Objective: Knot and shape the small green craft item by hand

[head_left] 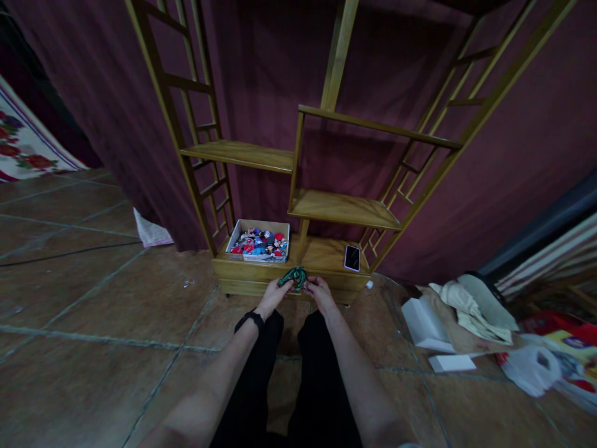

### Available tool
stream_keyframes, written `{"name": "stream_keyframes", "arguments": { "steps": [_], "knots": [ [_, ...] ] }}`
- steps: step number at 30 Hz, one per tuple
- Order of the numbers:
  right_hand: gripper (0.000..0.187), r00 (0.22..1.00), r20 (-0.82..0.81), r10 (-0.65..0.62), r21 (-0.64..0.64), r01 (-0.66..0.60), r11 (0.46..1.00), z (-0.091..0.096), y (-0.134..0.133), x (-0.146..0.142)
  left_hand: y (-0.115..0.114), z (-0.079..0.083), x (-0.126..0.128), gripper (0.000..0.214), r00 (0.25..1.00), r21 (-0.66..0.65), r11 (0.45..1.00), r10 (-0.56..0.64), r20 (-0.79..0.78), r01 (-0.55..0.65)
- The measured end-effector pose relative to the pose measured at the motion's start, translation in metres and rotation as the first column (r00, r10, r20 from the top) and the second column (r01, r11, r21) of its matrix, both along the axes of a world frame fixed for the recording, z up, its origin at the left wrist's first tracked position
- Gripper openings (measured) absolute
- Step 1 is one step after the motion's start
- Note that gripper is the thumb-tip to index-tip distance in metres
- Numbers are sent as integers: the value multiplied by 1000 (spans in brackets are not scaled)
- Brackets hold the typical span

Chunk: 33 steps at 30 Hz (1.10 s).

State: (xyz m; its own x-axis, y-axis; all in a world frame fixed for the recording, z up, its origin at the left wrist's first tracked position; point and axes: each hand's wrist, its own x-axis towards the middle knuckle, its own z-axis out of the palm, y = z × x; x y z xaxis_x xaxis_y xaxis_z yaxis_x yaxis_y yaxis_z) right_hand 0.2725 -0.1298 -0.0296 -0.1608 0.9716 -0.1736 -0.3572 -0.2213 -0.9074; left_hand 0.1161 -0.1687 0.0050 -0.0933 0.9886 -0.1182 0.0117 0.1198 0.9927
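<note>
A dark green, shiny, coiled thing (296, 277) is held up in front of the shelf's low base; its exact kind is too small to make out. My left hand (273, 296), with a black band on the wrist, pinches its left side. On the other side, my right hand (321, 294) has its fingers closed at its right edge. Just beyond my left hand, an open cardboard box (265, 257) full of small colourful figures in red, blue, white and black sits on the bottom shelf.
A wooden shelf unit (345, 214) with open compartments stands ahead against a dark red curtain (270, 81). On its base at right lies a dark-screened tablet or phone (352, 257). White boxes (425, 323), cloths (480, 311) and plastic bags (534, 368) lie on the tiled floor at right.
</note>
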Motion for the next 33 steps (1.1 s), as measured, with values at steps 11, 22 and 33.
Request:
{"name": "stream_keyframes", "arguments": {
  "steps": [11,22,33],
  "knots": [
    [30,997,-49,-60,-42,58,997,-4,2,-2,3,-5,-1,22,990,49,999,3,-144,4],
    [20,988,-116,-105,-52,100,994,-11,5,0,4,-12,-1,29,989,31,989,-148,7,147],
    [19,969,-207,-131,-68,119,991,-20,10,-3,5,-17,2,30,977,34,979,-204,69,202]
  ]
}}
